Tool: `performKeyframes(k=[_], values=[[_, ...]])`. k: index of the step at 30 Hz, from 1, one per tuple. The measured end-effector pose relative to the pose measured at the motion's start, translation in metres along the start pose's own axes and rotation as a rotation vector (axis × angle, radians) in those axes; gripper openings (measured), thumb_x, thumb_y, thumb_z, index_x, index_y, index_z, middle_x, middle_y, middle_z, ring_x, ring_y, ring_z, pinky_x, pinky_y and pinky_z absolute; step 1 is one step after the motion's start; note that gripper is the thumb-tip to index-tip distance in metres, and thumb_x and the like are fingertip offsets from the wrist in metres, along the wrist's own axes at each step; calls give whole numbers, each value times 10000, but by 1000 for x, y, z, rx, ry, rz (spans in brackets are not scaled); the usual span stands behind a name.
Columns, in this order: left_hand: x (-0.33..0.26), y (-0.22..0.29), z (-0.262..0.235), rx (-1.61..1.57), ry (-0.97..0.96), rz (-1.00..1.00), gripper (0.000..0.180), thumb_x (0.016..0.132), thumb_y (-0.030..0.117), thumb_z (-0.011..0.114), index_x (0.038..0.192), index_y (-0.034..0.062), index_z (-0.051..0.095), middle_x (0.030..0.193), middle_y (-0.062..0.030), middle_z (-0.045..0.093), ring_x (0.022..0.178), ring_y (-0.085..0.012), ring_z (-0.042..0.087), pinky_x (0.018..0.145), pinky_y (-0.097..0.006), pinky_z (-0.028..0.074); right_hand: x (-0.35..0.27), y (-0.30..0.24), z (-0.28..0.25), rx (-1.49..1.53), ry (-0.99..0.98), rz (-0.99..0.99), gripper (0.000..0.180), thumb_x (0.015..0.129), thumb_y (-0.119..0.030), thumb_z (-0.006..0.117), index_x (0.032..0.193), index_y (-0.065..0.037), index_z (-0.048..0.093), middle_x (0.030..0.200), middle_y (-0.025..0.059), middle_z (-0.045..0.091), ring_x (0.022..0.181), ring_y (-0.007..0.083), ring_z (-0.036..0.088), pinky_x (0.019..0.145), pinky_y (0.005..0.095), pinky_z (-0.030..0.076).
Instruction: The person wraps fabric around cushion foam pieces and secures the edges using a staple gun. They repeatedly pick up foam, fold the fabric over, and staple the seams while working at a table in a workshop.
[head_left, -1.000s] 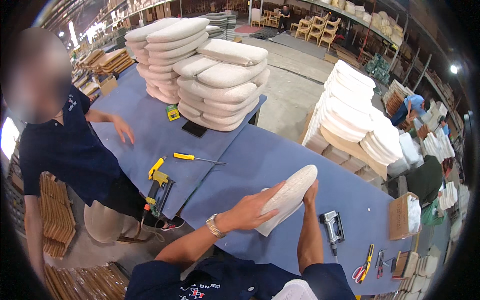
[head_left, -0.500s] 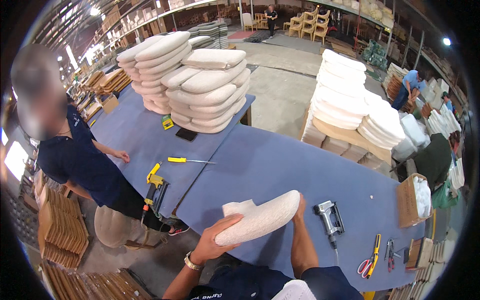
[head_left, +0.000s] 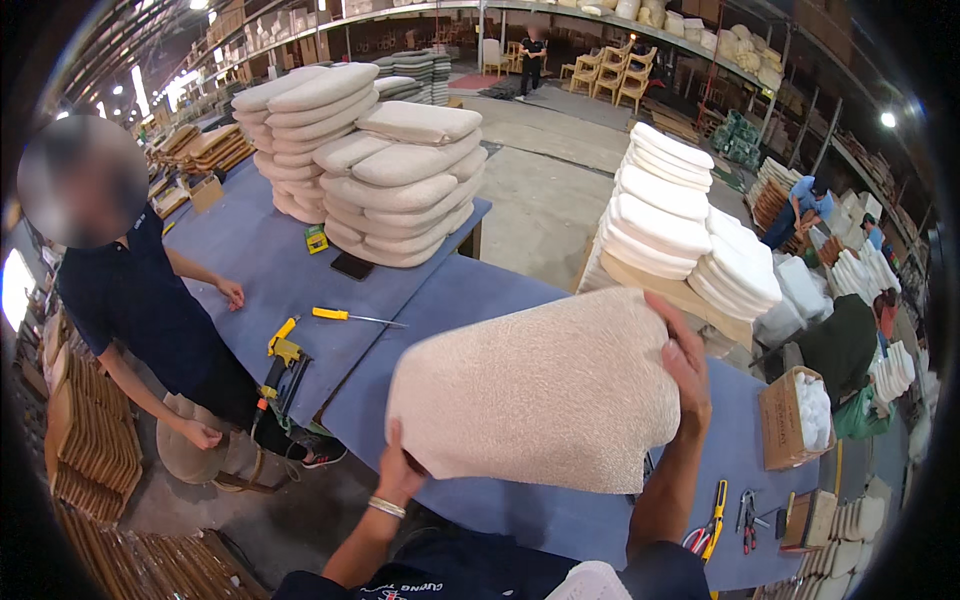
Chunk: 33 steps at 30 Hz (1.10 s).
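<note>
A beige textured upholstered seat pad (head_left: pixel 530 390) is held up over the blue table (head_left: pixel 470 310), its broad face turned toward me. My left hand (head_left: pixel 402 468), with a metal watch at the wrist, grips the pad's lower left edge. Around its right edge my right hand (head_left: pixel 690 370) is closed, fingers over the rim near a notch. The pad hides most of the silver staple gun behind it. Right of my right forearm lie a yellow utility knife (head_left: pixel 716 517), red-handled scissors (head_left: pixel 696 538) and pliers (head_left: pixel 748 520).
A yellow-black staple gun (head_left: pixel 286 362), a screwdriver (head_left: pixel 335 314) and a phone (head_left: pixel 351 265) lie to the left. Stacked beige pads (head_left: pixel 400 190) stand at the far left, white pads (head_left: pixel 655 210) beyond the table. A co-worker (head_left: pixel 150 310) stands left; a cardboard box (head_left: pixel 785 420) sits right.
The seat pad has been tipped from edge-on to show its broad face and raised closer to me. My right hand has come up along its right edge; the silver staple gun is now mostly covered.
</note>
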<state>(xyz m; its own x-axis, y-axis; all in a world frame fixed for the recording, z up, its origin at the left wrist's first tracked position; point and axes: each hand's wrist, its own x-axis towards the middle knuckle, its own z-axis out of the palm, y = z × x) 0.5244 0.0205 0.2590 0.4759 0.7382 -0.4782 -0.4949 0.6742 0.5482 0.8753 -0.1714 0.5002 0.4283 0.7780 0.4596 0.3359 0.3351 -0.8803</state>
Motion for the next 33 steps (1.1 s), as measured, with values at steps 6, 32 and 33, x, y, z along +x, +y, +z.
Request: performKeyframes(k=[6, 32, 33], values=[[-27, -87, -27, 877, -121, -91, 634, 1056, 356, 608, 1513, -44, 428, 1532, -181, 500, 1409, -272, 488, 1156, -375, 402, 26, 39, 74, -149, -26, -7, 457, 1001, -350, 516, 1267, -15, 677, 1475, 152, 541, 1256, 261, 544, 1101, 372, 397], [-25, 15, 193, 992, -517, 1002, 1095, 912, 345, 775, 1619, -53, 39, 1649, -265, 237, 1507, -332, 321, 1206, -404, 305, 97, 128, 183, 243, -52, 82, 395, 1048, -315, 457, 1107, -18, 711, 1311, 135, 620, 1015, 180, 607, 897, 302, 466], [-27, 12, 193, 1022, -494, 1009, 1097, 906, 351, 780, 1618, -55, 50, 1638, -275, 258, 1496, -343, 345, 1199, -403, 320, 99, 133, 175, 104, -19, -14, 351, 1036, -277, 468, 1113, -38, 713, 1324, 134, 618, 1052, 188, 603, 924, 301, 458]])
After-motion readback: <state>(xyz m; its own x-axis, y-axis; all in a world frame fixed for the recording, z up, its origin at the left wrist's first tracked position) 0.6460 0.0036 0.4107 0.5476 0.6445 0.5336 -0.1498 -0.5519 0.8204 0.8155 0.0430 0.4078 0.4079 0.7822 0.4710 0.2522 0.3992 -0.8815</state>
